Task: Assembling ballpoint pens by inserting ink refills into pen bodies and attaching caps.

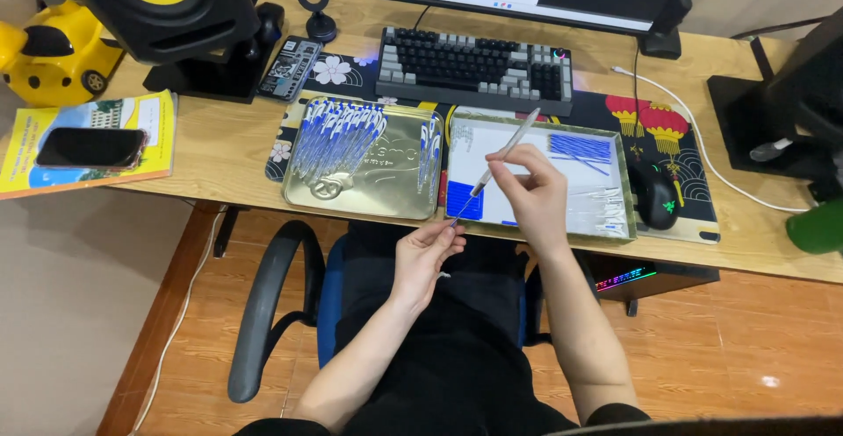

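You're mid-assembly — your right hand [533,192] pinches a clear pen barrel [507,151] above the right tray [625,192], while your left hand [427,252] closes on its blue tip [457,218]. Next, likely, seat that tip squarely, gently.

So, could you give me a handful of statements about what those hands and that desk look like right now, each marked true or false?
1. The right hand holds a clear pen barrel at a slant. True.
2. The left hand lies flat on the keyboard. False: it is raised below the desk edge, pinching a thin blue refill at the barrel's lower end.
3. The gold tray holds a fan of pens. True.
4. The black mouse sits left of the gold tray. False: it sits right of the white tray.
5. A dark phone lies on a yellow book. True.
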